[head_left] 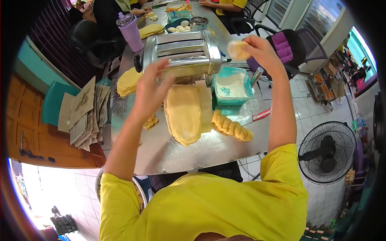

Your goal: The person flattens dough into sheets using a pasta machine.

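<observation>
My right hand [260, 52] is raised at the right of the pasta machine, its fingers closed on a small flattened piece of dough [238, 50]. My left hand [152, 90], slightly blurred, hovers at the machine's near left side with fingers apart and nothing in them. The metal pasta machine [183, 50] stands across the table. In front of it lies a stack of long, flat dough sheets [184, 112]. To the right of the stack is a row of cut dough pieces [232, 126]. A teal tub [233, 98] of white powder sits beside the machine.
A purple tumbler [130, 34], a bowl of eggs [179, 28] and a can [199, 23] stand behind the machine. More dough sheets [129, 82] lie left. A red-handled tool [261, 115] rests near the table's right edge. Other people sit at the far end. A fan [326, 154] stands right.
</observation>
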{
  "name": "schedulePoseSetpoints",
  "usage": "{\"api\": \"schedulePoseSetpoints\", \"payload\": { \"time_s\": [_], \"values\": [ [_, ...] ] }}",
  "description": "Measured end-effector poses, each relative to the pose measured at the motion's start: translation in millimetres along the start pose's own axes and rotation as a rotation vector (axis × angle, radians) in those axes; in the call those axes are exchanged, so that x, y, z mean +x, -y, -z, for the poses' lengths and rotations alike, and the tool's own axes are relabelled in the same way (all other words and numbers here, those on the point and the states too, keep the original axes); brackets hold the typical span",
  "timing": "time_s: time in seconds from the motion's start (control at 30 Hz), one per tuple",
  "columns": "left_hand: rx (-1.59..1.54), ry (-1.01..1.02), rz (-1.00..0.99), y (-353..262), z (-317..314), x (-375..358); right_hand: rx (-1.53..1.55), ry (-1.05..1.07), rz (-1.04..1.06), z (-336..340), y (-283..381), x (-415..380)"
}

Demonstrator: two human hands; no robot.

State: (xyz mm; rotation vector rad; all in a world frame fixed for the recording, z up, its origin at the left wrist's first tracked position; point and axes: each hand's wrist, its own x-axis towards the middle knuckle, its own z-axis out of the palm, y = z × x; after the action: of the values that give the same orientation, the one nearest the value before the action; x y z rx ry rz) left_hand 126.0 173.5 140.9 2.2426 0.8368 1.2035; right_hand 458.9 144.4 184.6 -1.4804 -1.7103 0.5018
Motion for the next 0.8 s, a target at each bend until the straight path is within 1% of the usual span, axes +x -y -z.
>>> {"api": "schedulePoseSetpoints", "payload": {
  "time_s": [0.03,0.07,0.1,0.17,0.2,0.23,0.27,0.3,0.33,0.37,0.4,0.43,0.47,0.5,0.53,0.57,0.6,0.63,0.67,0.7,0.73,0.8],
  "values": [
    [0.028,-0.022,-0.047,-3,3,18,-0.028,-0.002,0.143,-6,12,12],
    [0.059,-0.044,-0.093,-5,3,35,-0.011,0.020,0.200,-19,22,26],
    [0.061,-0.050,-0.097,-1,0,50,0.009,0.043,0.260,-35,31,41],
    [0.183,0.000,-0.202,9,-3,76,-0.105,0.091,0.401,-69,37,71],
    [0.191,-0.009,-0.206,19,-4,85,-0.092,0.131,0.343,-89,33,83],
    [0.194,0.136,-0.082,27,-5,91,-0.140,0.192,0.255,-102,40,83],
    [0.195,0.282,0.044,36,-5,96,-0.141,0.190,0.265,-108,39,85],
    [0.249,0.339,0.045,34,-3,94,-0.132,0.235,0.272,-114,41,84],
    [0.251,0.337,0.045,39,-3,96,-0.121,0.282,0.276,-119,40,83],
    [0.266,0.338,0.006,46,-4,96,-0.141,0.317,0.255,-116,38,81],
    [0.279,0.342,-0.034,49,-6,96,-0.139,0.318,0.250,-115,42,79],
    [0.273,0.350,-0.028,51,-8,95,-0.234,0.299,0.271,-116,43,77],
    [0.316,0.331,-0.082,53,-11,94,-0.330,0.281,0.292,-117,42,76],
    [0.361,0.309,-0.139,51,-12,95,-0.329,0.283,0.285,-123,38,77],
    [0.359,0.312,-0.137,48,-12,98,-0.408,0.240,0.341,-131,33,81],
    [0.366,0.354,-0.094,46,-11,100,-0.488,0.198,0.402,-135,29,84],
    [0.371,0.395,-0.046,45,-11,100,-0.487,0.204,0.401,-136,31,84],
    [0.368,0.395,-0.039,48,-11,99,-0.528,0.232,0.357,-136,33,83],
    [0.394,0.393,-0.108,53,-11,101,-0.572,0.256,0.317,-135,36,83],
    [0.423,0.388,-0.180,52,-7,103,-0.575,0.255,0.326,-134,38,84],
    [0.425,0.382,-0.181,50,-3,104,-0.560,0.277,0.334,-131,37,84],
    [0.126,0.527,0.041,44,9,108,-0.551,0.293,0.342,-124,40,83]
  ]
}}
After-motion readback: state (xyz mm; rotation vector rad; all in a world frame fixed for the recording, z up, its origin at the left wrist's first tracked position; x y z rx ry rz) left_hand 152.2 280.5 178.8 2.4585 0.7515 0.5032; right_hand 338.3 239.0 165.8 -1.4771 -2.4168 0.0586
